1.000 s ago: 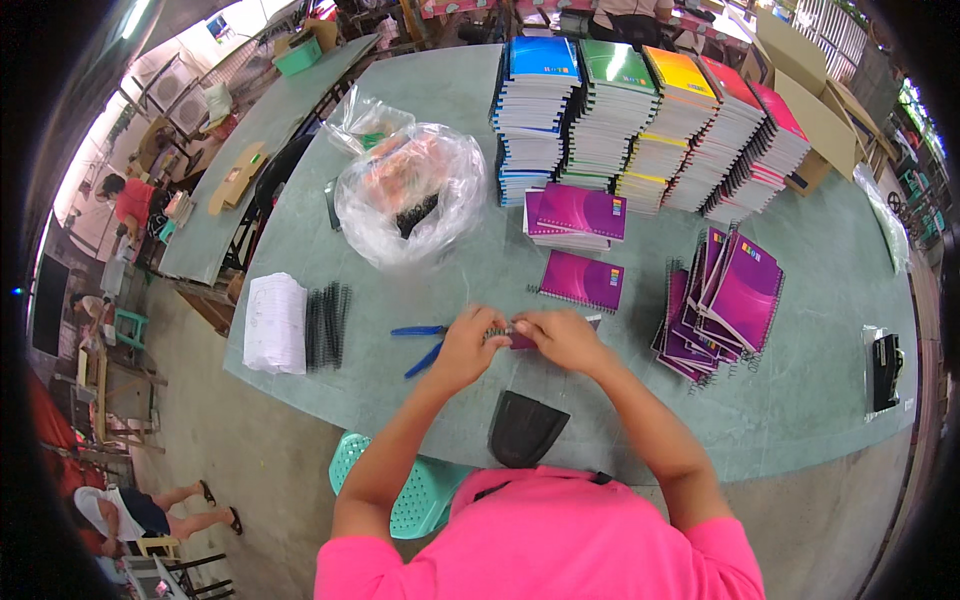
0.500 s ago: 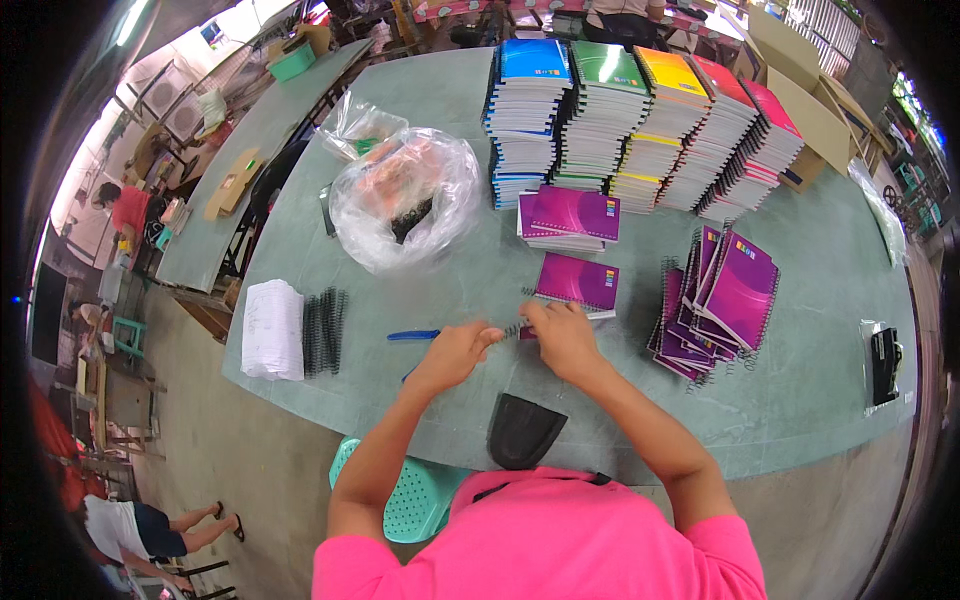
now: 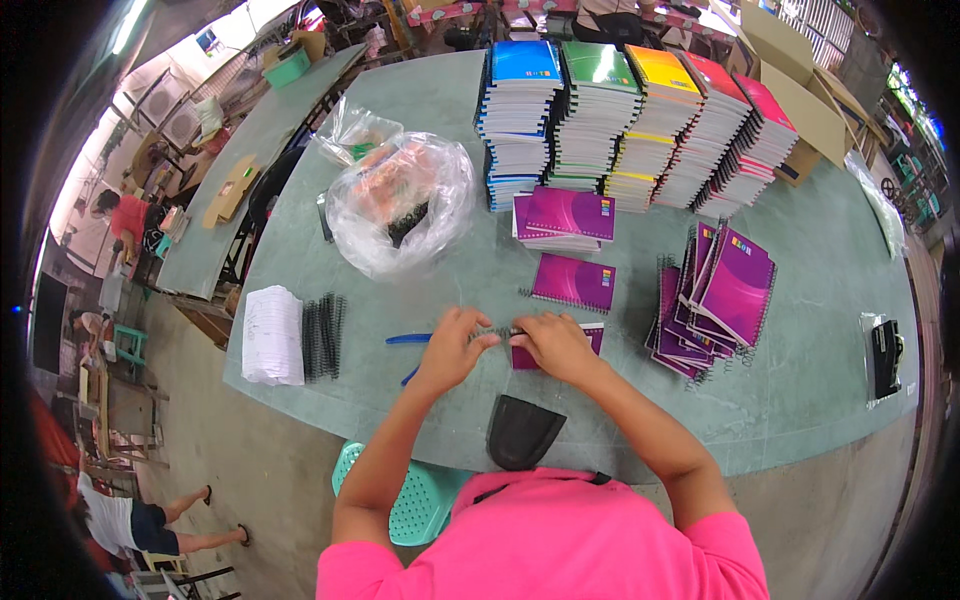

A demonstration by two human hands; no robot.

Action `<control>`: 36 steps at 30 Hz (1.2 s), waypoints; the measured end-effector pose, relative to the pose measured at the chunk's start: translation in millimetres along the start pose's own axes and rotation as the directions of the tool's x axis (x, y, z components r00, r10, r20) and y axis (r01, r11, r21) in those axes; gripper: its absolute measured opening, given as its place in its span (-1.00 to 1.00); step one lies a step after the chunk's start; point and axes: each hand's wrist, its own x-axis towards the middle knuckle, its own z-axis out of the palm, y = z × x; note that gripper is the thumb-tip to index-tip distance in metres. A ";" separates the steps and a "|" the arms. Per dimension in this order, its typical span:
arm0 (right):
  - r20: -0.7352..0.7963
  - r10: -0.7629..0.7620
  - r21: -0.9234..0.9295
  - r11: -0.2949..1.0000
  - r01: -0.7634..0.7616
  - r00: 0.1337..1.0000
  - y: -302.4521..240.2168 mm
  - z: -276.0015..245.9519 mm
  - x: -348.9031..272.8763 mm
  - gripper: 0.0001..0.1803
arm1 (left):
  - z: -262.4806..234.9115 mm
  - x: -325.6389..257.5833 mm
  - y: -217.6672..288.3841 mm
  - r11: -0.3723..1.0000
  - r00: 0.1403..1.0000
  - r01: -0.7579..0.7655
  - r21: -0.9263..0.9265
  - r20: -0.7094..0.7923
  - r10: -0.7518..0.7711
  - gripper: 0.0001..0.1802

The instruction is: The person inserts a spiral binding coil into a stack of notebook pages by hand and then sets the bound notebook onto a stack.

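A purple notebook (image 3: 529, 359) lies flat before me, partly covered by my right hand (image 3: 556, 345), whose fingers are closed at its upper left corner. From that corner a black spiral coil (image 3: 503, 331) reaches left to my left hand (image 3: 459, 349). The left fingers pinch around the coil's free end; the exact grip is blurred. Just beyond lies another purple notebook (image 3: 574, 283), with a coil along its lower edge. Blue-handled pliers (image 3: 408, 339) rest beside my left hand, partly hidden by it.
Purple notebooks form a stack (image 3: 566, 215) and a coiled pile (image 3: 725, 290). Tall colored notebook stacks (image 3: 600, 120) stand behind. Leftward are a plastic bag (image 3: 400, 205), loose black coils (image 3: 324, 336) and a white paper bundle (image 3: 273, 335). A black pad (image 3: 525, 431) sits at the near edge.
My right hand and the notebook under it have shifted slightly nearer me, apart from the notebook beyond. More of its cover shows. The left hand has moved slightly left.
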 end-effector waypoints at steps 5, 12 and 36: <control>-0.066 -0.007 0.037 0.999 0.009 0.998 -3.9 -0.6 -0.4 -0.76 | 8.0 -8.4 8.5 0.948 0.983 -0.169 0.269 -0.020 0.181 -0.72; 0.075 0.240 -0.016 0.971 -0.239 0.968 16.5 -59.7 -24.3 -0.80 | 41.9 -69.8 31.6 0.985 0.904 -0.018 0.172 0.424 -0.058 -0.56; 0.067 0.417 0.723 0.605 -0.332 0.906 50.9 -13.9 -39.5 -0.80 | 14.2 -10.3 28.6 0.979 0.981 -0.186 0.082 -0.034 0.189 -0.62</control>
